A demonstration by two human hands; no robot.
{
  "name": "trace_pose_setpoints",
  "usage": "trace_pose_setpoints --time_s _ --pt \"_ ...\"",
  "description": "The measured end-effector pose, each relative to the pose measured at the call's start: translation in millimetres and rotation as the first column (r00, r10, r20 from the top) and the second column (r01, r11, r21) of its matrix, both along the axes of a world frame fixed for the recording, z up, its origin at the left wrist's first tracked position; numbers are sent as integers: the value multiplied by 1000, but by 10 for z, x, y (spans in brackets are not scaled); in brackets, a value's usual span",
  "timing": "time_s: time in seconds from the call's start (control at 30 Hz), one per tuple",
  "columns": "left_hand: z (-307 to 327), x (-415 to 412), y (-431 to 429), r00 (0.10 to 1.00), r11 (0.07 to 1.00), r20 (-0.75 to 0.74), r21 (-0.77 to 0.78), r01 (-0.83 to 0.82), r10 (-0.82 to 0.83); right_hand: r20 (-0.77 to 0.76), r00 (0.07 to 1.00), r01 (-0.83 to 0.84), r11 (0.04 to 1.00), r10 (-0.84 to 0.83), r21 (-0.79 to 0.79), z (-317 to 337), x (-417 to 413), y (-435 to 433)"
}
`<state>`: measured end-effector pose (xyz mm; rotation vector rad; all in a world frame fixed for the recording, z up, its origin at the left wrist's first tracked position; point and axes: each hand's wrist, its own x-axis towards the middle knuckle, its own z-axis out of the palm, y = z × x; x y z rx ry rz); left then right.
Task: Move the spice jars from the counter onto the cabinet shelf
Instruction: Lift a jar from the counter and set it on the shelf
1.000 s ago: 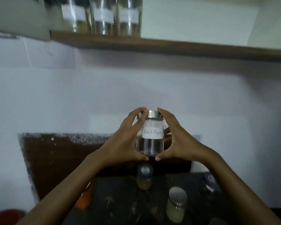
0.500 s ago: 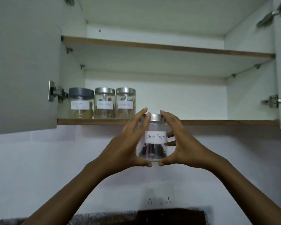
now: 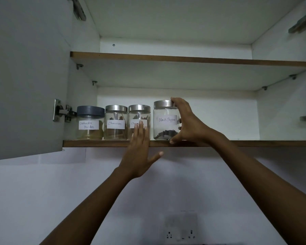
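The lower cabinet shelf (image 3: 237,143) carries three labelled jars (image 3: 116,122) at its left end, and the Black Pepper jar (image 3: 164,128) appears to stand just beside them, near the front edge. I judge it light, with only a few peppercorns (image 3: 167,133) at the bottom, but it is glass: stiff, smooth, breakable. The right hand (image 3: 187,124) wraps its right side, fingertips on the steel lid (image 3: 163,103) and thumb at the base — a sound hold. The left hand (image 3: 140,152) is flat-fingered and holds nothing.

Wall (image 3: 42,200): plain white, before me.
Socket (image 3: 180,233): low on that wall.
Cabinet door (image 3: 25,76): open, on my left.
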<state>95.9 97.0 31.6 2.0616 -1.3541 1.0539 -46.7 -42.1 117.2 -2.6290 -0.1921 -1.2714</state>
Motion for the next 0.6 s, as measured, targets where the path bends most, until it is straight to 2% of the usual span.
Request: trace_pose_setpoints --time_s 0.13,0.33,0.5,0.6 --pt "-99 76 -53 983 994 151 22 -108 103 -68 997 34 999 -32 26 44 193 -183" --pt "-106 56 -94 973 990 186 2 -138 135 -107 994 46 994 -35 101 68 387 -275" --pt "-123 68 -102 968 988 201 -11 -151 150 -81 997 -1 980 18 198 43 493 -231" --pt "-134 80 -105 964 987 213 -14 -163 162 -74 997 36 985 -23 171 27 546 -204"
